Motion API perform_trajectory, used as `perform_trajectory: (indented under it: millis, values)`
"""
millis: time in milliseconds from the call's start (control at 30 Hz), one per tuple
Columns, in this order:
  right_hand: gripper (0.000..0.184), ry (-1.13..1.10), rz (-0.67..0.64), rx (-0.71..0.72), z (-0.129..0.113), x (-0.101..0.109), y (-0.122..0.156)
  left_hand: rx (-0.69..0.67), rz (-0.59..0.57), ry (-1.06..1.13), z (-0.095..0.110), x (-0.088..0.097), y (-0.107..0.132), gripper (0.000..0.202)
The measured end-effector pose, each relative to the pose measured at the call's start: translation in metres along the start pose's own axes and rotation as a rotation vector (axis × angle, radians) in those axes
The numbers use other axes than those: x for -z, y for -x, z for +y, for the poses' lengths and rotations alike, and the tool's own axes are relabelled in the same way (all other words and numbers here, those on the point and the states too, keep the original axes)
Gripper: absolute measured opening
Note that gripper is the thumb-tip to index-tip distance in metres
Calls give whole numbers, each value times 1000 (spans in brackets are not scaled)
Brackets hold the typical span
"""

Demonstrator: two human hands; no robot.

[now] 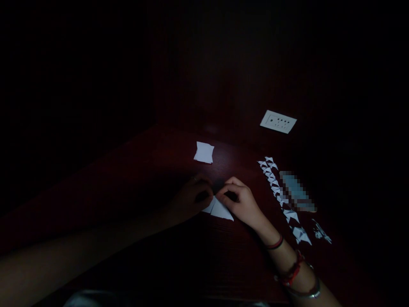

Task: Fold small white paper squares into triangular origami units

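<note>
A small white folded paper piece (220, 210) lies on the dark wooden table (159, 170) in dim light. My left hand (191, 198) has its fingers curled and pinched on the paper's left side. My right hand (241, 200) pinches the paper's top right corner with thumb and fingers bent. Both hands press the paper against the tabletop. Red thread bands and a metal bangle circle my right wrist (295, 273).
A small stack of white paper squares (203, 152) lies behind the hands. A row of several folded white paper triangles (281, 194) runs along the right. A blurred-out object (297, 192) lies beside them. A white wall socket plate (277, 121) is at the back right.
</note>
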State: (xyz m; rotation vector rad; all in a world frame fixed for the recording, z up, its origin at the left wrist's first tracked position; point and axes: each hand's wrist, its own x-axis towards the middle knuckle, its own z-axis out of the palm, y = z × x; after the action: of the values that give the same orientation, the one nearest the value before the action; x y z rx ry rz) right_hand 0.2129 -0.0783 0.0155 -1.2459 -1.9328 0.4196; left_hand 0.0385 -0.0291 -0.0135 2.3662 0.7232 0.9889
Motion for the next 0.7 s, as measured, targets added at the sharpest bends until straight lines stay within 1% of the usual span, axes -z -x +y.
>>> perform_trajectory:
  millis: [167,267,433,567,633,700]
  values:
    - [8,-1,-42,47,-1,3,0,-7,-22,13,2,1,-1,7]
    - [10,-24,-4,24,0,5,-1,12,-32,33,3,3,-3,8]
    - [10,-106,100,-99,10,16,-6,62,-62,50,2,10,-6,9]
    - [12,-165,178,-240,23,27,-9,81,-70,22,-1,20,-8,9]
    - [14,-142,211,-314,32,29,-9,88,-63,-13,-5,24,-9,9]
    - [14,-34,222,-352,40,28,-9,106,-48,-65,-10,26,-10,9]
